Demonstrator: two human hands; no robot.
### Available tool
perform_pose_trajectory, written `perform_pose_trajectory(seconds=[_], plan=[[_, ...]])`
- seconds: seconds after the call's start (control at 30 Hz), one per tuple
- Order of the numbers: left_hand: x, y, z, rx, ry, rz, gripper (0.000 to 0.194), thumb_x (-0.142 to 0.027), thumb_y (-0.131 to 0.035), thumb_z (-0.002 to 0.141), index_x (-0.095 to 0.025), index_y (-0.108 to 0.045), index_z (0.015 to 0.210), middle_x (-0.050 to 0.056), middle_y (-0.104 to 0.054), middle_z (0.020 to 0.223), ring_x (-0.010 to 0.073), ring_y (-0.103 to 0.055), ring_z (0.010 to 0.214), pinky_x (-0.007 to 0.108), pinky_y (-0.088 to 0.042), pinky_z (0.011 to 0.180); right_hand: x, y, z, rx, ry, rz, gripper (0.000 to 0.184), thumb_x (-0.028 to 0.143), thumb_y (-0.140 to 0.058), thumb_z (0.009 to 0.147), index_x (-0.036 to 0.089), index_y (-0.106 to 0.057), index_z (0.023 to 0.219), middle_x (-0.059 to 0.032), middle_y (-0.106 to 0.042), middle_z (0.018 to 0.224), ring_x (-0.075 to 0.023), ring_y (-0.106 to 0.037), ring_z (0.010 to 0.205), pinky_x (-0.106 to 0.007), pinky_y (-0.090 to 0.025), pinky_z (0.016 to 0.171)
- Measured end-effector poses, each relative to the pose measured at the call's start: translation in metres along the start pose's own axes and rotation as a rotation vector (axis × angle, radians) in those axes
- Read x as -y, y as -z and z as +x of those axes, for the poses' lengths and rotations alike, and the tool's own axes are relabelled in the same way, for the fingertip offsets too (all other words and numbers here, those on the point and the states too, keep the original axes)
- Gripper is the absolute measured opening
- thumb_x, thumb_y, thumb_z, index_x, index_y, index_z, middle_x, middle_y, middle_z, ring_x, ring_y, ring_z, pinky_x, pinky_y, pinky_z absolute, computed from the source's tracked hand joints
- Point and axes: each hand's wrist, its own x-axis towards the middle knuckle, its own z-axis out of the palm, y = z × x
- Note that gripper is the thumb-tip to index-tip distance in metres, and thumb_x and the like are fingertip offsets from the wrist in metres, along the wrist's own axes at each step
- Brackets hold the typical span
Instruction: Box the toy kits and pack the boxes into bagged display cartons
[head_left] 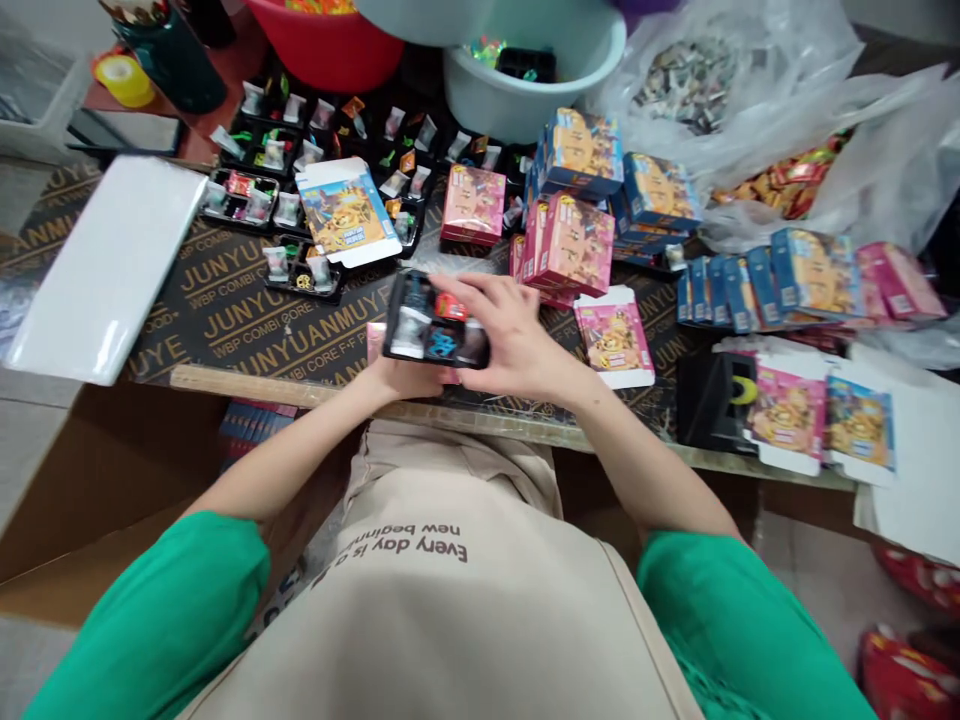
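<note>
Holding tray near table edge

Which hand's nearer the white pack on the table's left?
Left: the left hand, under the black tray, is right of the white pack; the right hand, at the tray's right side, farther right.

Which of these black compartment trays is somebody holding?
The black compartment tray gripped by the right hand, nearest the beige apron; no hand touches the other trays.

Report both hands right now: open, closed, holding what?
Left hand: under the black tray, fingers mostly hidden; its grip can't be told.
Right hand: closed around the tray's right end, holding it, fingers and thumb at opposite edges.
</note>
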Motion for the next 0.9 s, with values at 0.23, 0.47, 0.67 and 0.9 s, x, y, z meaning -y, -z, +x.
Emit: perform_pose_trajectory(seconds=[0.23,0.47,0.67,0.9], plan=[[-0.009,0.051,-0.001,0.12,-0.026,0.167,0.094,-0.02,-0.074,0.058,-0.008,-0.039,0.145,0.019,-0.05,0.117,0.0369,-0.054,0.106,0.053,-0.051,0.093,-0.054,0.002,-0.104,-0.022,-0.293,-0.038,0.089,0.04,-0.068,0.074,0.027,-0.035,0.156,-0.0154,-0.048,0.145,-0.0376,-0.044,0.13,-0.052,-0.031,0.105],[-0.035,0.039,0.013,0.009,-0.168,-0.188,0.087,-0.018,-0.075,0.06,-0.019,-0.031,0.136,0.012,-0.045,0.121,0.032,-0.051,0.116,0.048,-0.052,0.097,-0.066,-0.016,-0.135,-0.134,-0.347,-0.034,0.092,0.035,-0.07,0.07,0.026,-0.037,0.155,-0.0156,-0.046,0.148,-0.0371,-0.044,0.133,-0.052,-0.026,0.108],[-0.045,0.024,0.021,-0.061,-0.191,-0.279,0.092,-0.024,-0.081,0.06,-0.021,-0.03,0.137,0.012,-0.045,0.123,0.0329,-0.051,0.118,0.049,-0.052,0.098,-0.066,-0.013,-0.141,-0.159,-0.317,-0.042,0.092,0.038,-0.069,0.072,0.026,-0.035,0.156,-0.0161,-0.044,0.149,-0.0389,-0.041,0.134,-0.052,-0.026,0.107],[-0.048,0.009,0.024,-0.026,-0.162,-0.256,0.116,-0.05,-0.086,0.066,-0.021,-0.019,0.156,0.019,-0.043,0.146,0.0375,-0.047,0.131,0.057,-0.039,0.113,-0.063,-0.022,-0.143,-0.1,-0.226,-0.03,0.089,0.035,-0.068,0.073,0.027,-0.036,0.156,-0.0155,-0.042,0.15,-0.0369,-0.04,0.134,-0.054,-0.024,0.109]])
